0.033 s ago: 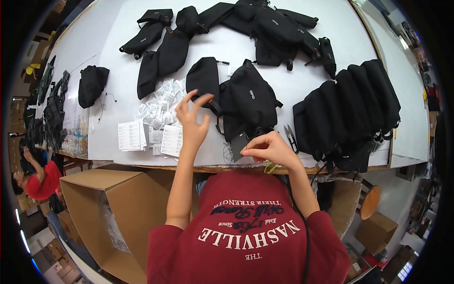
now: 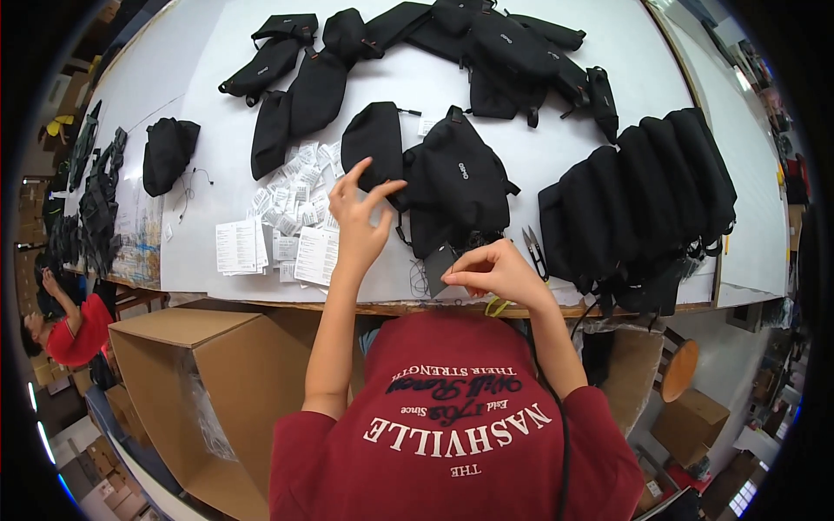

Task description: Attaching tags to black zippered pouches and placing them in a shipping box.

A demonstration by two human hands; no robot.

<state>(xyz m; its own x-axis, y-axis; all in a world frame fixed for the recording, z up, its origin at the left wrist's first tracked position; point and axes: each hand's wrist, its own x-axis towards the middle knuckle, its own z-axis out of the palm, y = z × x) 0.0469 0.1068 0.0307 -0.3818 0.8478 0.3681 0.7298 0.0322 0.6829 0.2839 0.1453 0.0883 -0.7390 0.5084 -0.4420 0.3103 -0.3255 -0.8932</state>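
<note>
The black bag [image 2: 452,195] lies on the white counter [image 2: 213,104]; at its near end, the right hand [image 2: 499,273] has its grip pinching a dark tag [image 2: 437,267]. The left hand [image 2: 358,221] is raised left of the bag, grip spread. Scissors [image 2: 537,253] lie right of the bag, white labels [image 2: 295,195] to its left.

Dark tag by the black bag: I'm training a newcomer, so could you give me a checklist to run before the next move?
1. Dark tag gripped: ok, the right hand pinches it at its edge.
2. Left hand free: ok, open, with nothing visible in it.
3. Tag fastened to the black bag: cannot tell, too small to see.
4. Scissors put down: ok, lying outside both hands.
5. White labels neatly stacked: not ok, many lie in a loose heap.
</note>
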